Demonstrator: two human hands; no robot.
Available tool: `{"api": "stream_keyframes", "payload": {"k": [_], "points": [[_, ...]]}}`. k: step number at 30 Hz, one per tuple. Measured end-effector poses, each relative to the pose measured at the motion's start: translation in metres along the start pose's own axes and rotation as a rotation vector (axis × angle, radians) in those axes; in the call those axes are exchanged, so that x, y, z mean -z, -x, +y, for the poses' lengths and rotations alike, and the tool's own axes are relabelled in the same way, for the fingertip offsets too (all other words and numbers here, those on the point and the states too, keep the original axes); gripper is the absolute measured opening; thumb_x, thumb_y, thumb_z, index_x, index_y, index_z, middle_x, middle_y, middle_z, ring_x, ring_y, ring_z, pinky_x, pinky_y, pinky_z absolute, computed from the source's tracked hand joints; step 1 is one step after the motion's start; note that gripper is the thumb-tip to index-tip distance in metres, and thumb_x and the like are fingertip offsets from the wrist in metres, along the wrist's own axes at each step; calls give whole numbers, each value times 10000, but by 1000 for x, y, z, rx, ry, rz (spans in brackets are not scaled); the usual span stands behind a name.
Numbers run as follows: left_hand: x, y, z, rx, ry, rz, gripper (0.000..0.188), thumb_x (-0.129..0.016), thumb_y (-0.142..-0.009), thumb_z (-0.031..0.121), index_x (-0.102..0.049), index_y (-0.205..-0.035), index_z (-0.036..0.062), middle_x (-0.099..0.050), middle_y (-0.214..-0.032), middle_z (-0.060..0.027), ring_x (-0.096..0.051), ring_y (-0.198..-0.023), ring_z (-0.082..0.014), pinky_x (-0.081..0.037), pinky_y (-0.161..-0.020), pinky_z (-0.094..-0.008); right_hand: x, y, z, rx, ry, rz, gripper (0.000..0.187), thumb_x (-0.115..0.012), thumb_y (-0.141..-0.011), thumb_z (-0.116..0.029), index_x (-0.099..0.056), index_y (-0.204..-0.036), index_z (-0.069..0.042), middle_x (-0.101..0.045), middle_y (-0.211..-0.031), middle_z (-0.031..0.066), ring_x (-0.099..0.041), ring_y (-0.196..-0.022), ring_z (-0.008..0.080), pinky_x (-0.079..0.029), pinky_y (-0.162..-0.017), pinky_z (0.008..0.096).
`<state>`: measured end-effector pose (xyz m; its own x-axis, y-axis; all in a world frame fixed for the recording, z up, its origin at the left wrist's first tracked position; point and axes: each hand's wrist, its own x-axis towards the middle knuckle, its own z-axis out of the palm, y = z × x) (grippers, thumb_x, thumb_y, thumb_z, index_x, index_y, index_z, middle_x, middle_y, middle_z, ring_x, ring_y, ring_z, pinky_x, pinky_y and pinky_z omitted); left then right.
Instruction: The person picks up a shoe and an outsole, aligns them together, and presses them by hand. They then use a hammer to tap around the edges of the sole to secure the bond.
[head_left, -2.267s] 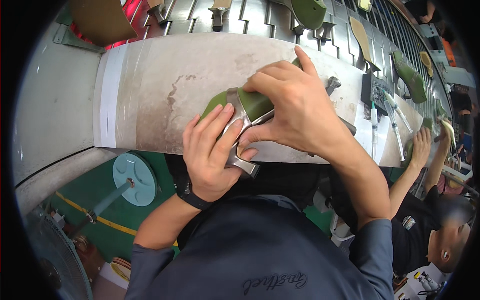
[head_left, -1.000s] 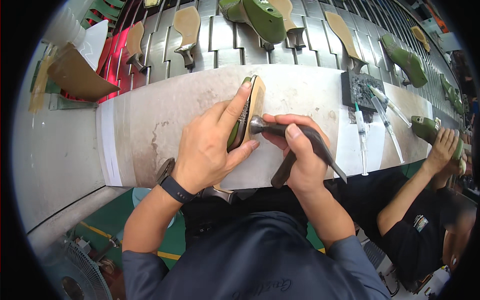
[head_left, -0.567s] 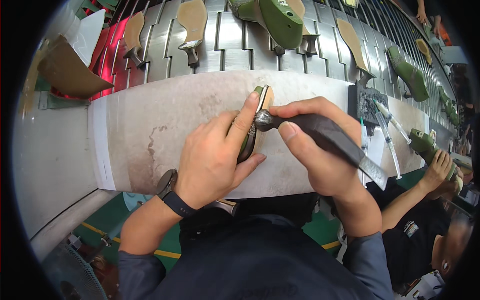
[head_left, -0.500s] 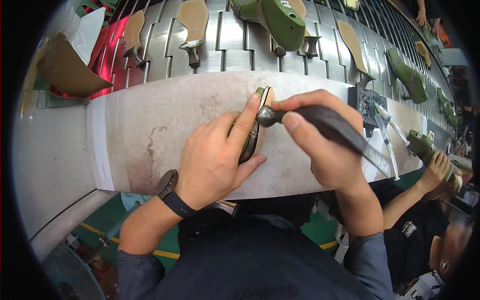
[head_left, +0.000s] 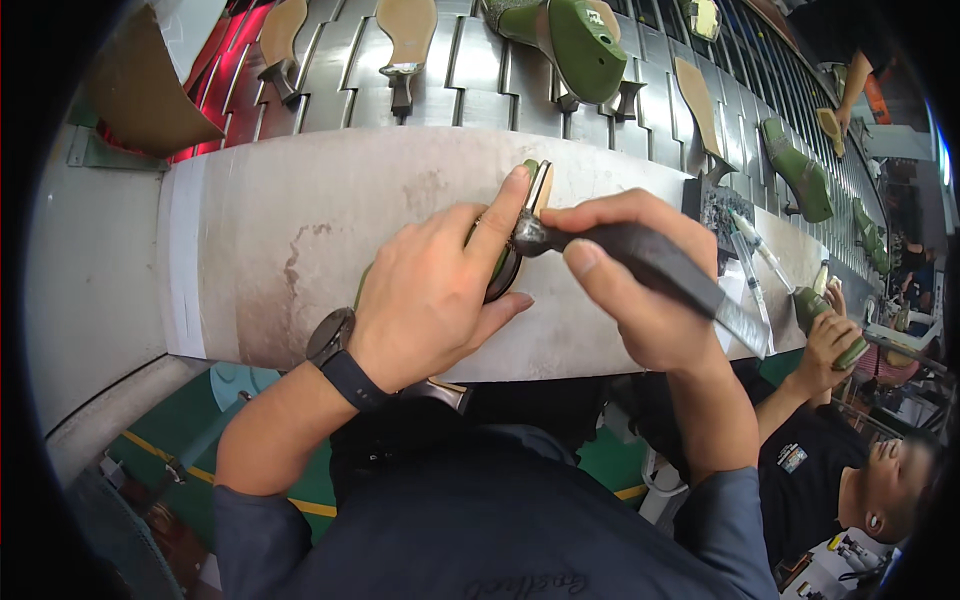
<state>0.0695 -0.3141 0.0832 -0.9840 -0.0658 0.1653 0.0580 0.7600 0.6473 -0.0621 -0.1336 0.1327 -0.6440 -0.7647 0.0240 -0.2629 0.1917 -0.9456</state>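
My left hand (head_left: 425, 285) is wrapped round a shoe (head_left: 508, 275) on a green last, holding it over the light work surface. Its tan sole (head_left: 546, 188) faces right, with only a narrow strip showing, and my fingers hide most of the upper. In my right hand (head_left: 650, 320) is a shoemaker's hammer (head_left: 665, 268), gripped along its dark body with thumb and index finger near the round metal face. That face rests against or just over the shoe's sole edge; contact is hard to make out. The hammer's flat, pale end points toward the lower right.
Syringes (head_left: 762, 245) lie at the bench's right, beside a dark block (head_left: 718, 205). Beyond the bench runs a slatted metal conveyor (head_left: 460, 70) bearing heeled soles (head_left: 407, 35) and a green last (head_left: 585, 55). At right, a co-worker's hand (head_left: 832, 340) holds another green last.
The shoe has turned more edge-on, so less tan sole shows. The hammer face stays near its edge. The whole view has shifted slightly, and the co-worker's hands have moved.
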Motion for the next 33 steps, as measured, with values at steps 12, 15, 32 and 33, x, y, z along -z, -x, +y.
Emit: {"api": "stream_keyframes", "payload": {"k": [12, 15, 32, 33], "points": [[6, 0, -8, 53, 26, -93, 1135, -881, -727, 217, -269, -1671, 64, -628, -1073, -181, -648, -936, -411, -549, -798, -491, -42, 37, 19, 510, 337, 87, 308, -835, -741, -15, -721, -1020, 48, -752, -1038, 208, -765, -947, 357, -645, -855, 410], [6, 0, -10, 37, 15, -80, 1156, -875, -719, 216, -246, -1676, 64, -617, -1081, -193, -648, -947, -422, -550, -792, -498, -73, 54, 19, 513, 374, 193, 314, -850, -725, -25, -737, -1010, 41, -753, -1052, 205, -763, -943, 372, -649, -842, 405], [11, 34, -43, 52, 236, 57, 446, -665, -1020, 313, -651, -1331, -6, -718, -1159, -198, -678, -1054, -406, -501, -943, -454, -96, 65, 27, 411, 154, 100, 356, -842, -712, -12, -721, -1044, 27, -760, -1047, 185, -759, -919, 336, -623, -810, 382], [11, 34, -44, 31, 230, 69, 450, -676, -1011, 311, -652, -1330, -5, -720, -1158, -196, -678, -1055, -403, -502, -934, -450, -97, 65, 28, 371, 68, 65, 353, -840, -713, -10, -718, -1042, 28, -762, -1039, 187, -765, -927, 337, -622, -809, 378]]}}
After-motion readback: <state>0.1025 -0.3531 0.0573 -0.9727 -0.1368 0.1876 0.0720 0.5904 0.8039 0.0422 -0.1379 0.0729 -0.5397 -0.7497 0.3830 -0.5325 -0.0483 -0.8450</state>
